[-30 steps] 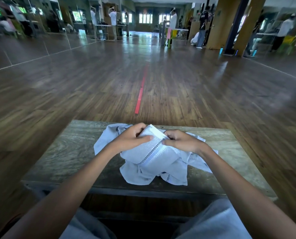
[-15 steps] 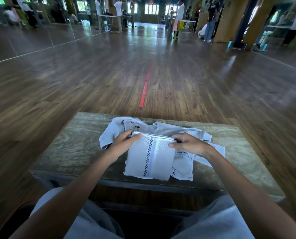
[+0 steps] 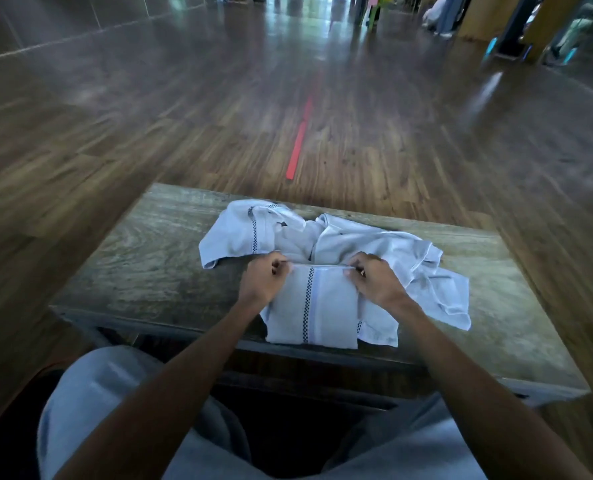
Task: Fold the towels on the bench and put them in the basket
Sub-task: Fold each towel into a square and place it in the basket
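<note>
My left hand [image 3: 264, 283] and right hand [image 3: 376, 284], each pinching a far corner, had flattened the earlier-bunched towel [image 3: 322, 308] on the bench [image 3: 142, 265].

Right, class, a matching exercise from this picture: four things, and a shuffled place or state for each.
Things
1 folded towel
2 unfolded towels
3 red tape strip
4 left hand

Place or state
A on the floor beyond the bench
B pinching the folded towel's far corner
C flat at the bench's near edge
D crumpled in a loose heap

Pairs: 1-C, 2-D, 3-A, 4-B
</note>
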`<state>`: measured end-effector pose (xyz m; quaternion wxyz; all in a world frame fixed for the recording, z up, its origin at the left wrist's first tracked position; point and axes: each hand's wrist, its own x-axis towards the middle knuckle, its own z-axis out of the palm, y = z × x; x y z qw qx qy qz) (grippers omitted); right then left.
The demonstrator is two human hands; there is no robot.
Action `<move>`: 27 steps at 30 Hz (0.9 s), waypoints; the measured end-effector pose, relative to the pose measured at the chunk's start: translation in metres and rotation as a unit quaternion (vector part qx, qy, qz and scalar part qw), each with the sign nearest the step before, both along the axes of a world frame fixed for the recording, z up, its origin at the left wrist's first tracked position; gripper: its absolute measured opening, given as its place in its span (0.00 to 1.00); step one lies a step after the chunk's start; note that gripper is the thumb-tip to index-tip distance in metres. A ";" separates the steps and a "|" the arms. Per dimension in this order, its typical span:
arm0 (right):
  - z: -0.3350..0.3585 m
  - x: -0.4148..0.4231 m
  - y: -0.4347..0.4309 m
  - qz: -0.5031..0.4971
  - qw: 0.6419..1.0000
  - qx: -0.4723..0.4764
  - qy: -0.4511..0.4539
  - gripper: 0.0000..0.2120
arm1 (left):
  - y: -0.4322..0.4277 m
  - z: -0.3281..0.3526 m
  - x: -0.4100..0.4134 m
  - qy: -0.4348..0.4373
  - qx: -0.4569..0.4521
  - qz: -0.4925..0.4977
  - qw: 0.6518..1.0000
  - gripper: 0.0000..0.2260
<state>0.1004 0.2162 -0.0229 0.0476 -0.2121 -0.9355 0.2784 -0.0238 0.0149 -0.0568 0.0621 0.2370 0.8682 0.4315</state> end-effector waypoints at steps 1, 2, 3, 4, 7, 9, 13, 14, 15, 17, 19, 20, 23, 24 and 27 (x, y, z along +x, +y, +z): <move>-0.001 0.000 -0.004 -0.013 0.998 0.065 -0.004 0.08 | -0.001 -0.001 0.002 0.034 -0.017 0.008 0.999 0.09; 0.000 0.001 -0.010 -0.024 0.991 0.133 0.007 0.10 | -0.002 -0.002 0.006 0.089 -0.037 0.014 0.995 0.10; 0.002 0.002 -0.017 -0.025 0.979 0.199 0.038 0.11 | -0.003 -0.004 0.011 0.160 -0.047 0.010 0.986 0.11; 0.004 0.004 -0.027 -0.015 0.962 0.261 0.081 0.11 | -0.003 -0.005 0.017 0.220 -0.050 -0.013 0.974 0.13; -0.005 0.018 -0.059 0.037 0.926 0.351 0.135 0.16 | -0.005 -0.018 0.035 0.304 -0.083 -0.116 0.942 0.18; -0.023 0.023 -0.070 0.065 0.927 0.366 0.048 0.22 | -0.006 -0.033 0.041 0.270 -0.149 -0.140 0.941 0.22; -0.044 0.017 -0.057 0.050 0.934 0.346 -0.080 0.33 | 0.004 -0.028 0.037 0.192 -0.282 -0.164 0.926 0.28; -0.043 0.015 -0.052 0.047 0.939 0.326 -0.104 0.35 | 0.007 -0.024 0.035 0.183 -0.299 -0.176 0.920 0.30; -0.042 0.013 -0.048 0.045 0.942 0.312 -0.116 0.37 | 0.010 -0.022 0.031 0.182 -0.303 -0.180 0.918 0.31; -0.040 0.011 -0.045 0.047 0.945 0.296 -0.134 0.39 | 0.010 -0.019 0.032 0.183 -0.313 -0.171 0.916 0.30; -0.040 0.011 -0.043 0.053 0.947 0.291 -0.123 0.39 | 0.011 -0.025 0.033 0.200 -0.333 -0.149 0.909 0.26; -0.041 0.012 -0.042 0.054 0.948 0.291 -0.115 0.39 | 0.009 -0.028 0.033 0.191 -0.338 -0.140 0.911 0.25; -0.040 0.014 -0.039 0.062 0.948 0.299 -0.086 0.41 | -0.008 -0.032 0.036 0.197 -0.319 -0.148 0.915 0.30; -0.039 0.015 -0.038 0.067 0.949 0.297 -0.087 0.42 | -0.016 -0.032 0.038 0.198 -0.313 -0.146 0.917 0.32; -0.033 0.012 -0.043 0.049 0.948 0.304 -0.078 0.42 | -0.042 -0.040 0.047 0.169 -0.246 -0.086 0.951 0.33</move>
